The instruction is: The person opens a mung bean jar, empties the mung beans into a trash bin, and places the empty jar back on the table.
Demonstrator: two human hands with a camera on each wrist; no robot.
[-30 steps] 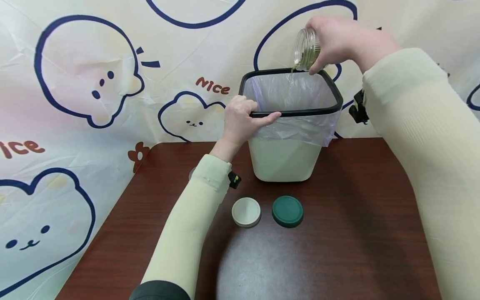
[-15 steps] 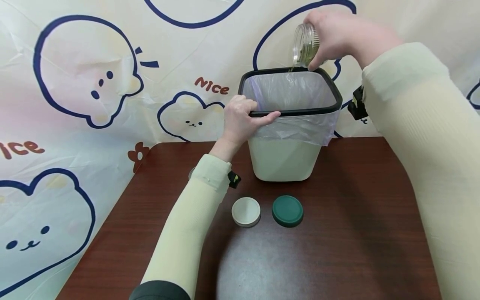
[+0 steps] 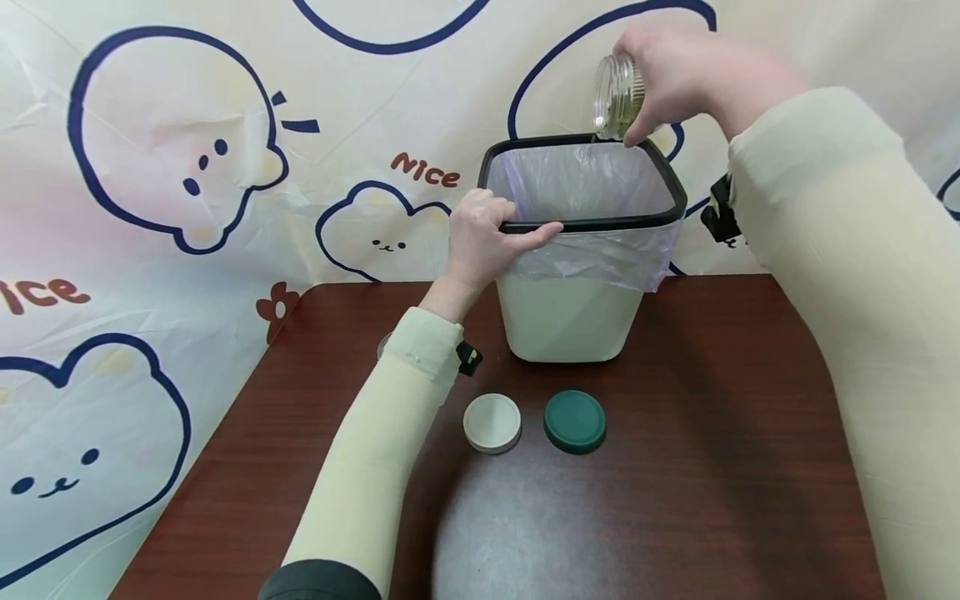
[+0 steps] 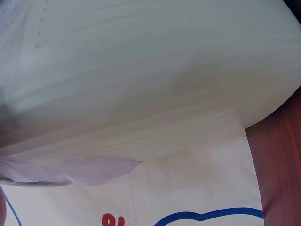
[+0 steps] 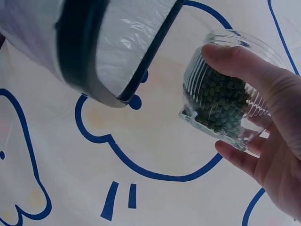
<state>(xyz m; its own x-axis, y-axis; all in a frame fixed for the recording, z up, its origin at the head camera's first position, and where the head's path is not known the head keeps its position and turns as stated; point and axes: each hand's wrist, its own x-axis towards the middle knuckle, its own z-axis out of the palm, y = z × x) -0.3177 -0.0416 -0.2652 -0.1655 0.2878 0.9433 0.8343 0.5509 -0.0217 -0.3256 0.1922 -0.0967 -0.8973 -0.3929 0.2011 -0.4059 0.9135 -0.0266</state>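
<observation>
My right hand [image 3: 675, 79] holds a ribbed glass jar [image 3: 617, 96] tilted over the back right rim of a pale green trash bin [image 3: 570, 325]. Small green beans [image 5: 218, 101] show through the jar's glass in the right wrist view. My left hand [image 3: 483, 237] grips the bin's black rim at the front left corner, thumb along the outside. A translucent bag [image 3: 592, 258] lines the bin and folds over its edge. The bin's floor is hidden from me. The left wrist view is filled mostly by the bin's side [image 4: 141, 70].
A white lid [image 3: 492, 422] and a green lid [image 3: 575, 421] lie side by side on the brown table [image 3: 675, 500] in front of the bin. Behind the left sleeve shows the edge of a clear round thing [image 3: 382, 345]. A printed cloth [image 3: 360, 108] hangs close behind.
Over the last second the jar has shifted slightly, up and then back right and down. A thin stream at its mouth earlier is hard to make out now. My left hand stays on the rim.
</observation>
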